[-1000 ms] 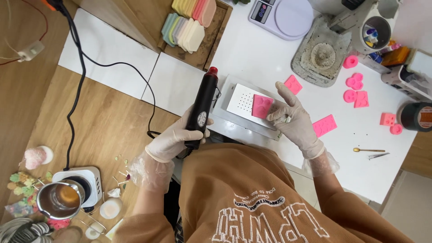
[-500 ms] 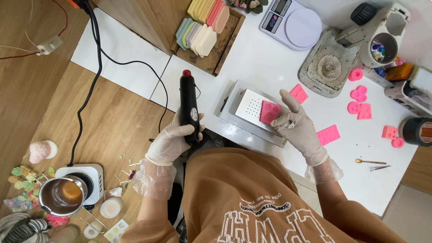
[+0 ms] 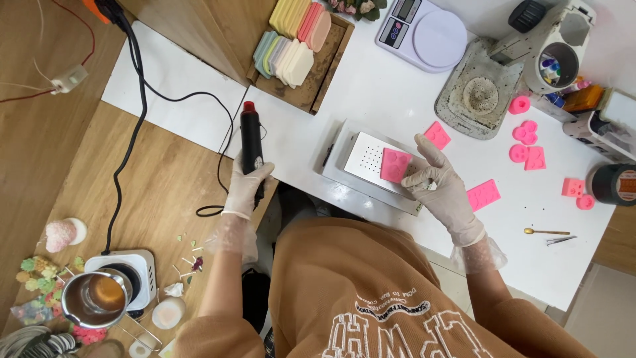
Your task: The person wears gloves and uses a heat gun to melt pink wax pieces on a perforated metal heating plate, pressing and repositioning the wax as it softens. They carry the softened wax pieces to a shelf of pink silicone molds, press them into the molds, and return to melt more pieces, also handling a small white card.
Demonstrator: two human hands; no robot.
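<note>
The left hand (image 3: 246, 187) has its grip wrapped around the black heat gun (image 3: 251, 147), long axis running up the view, red nozzle pointing away from the person, at the surface's (image 3: 371, 86) left edge. The pink mould (image 3: 395, 164) lies well to its right on the perforated white plate (image 3: 366, 156), the right hand's (image 3: 438, 184) fingers pressing its near edge.

a white kitchen scale (image 3: 423, 33) sits beside a grey dish (image 3: 478, 93).

White worktable (image 3: 371, 86) spans centre to three o'clock. Wood floor (image 3: 152, 192) at nine o'clock; white floor tile (image 3: 165, 73) at eleven. Even light.
</note>
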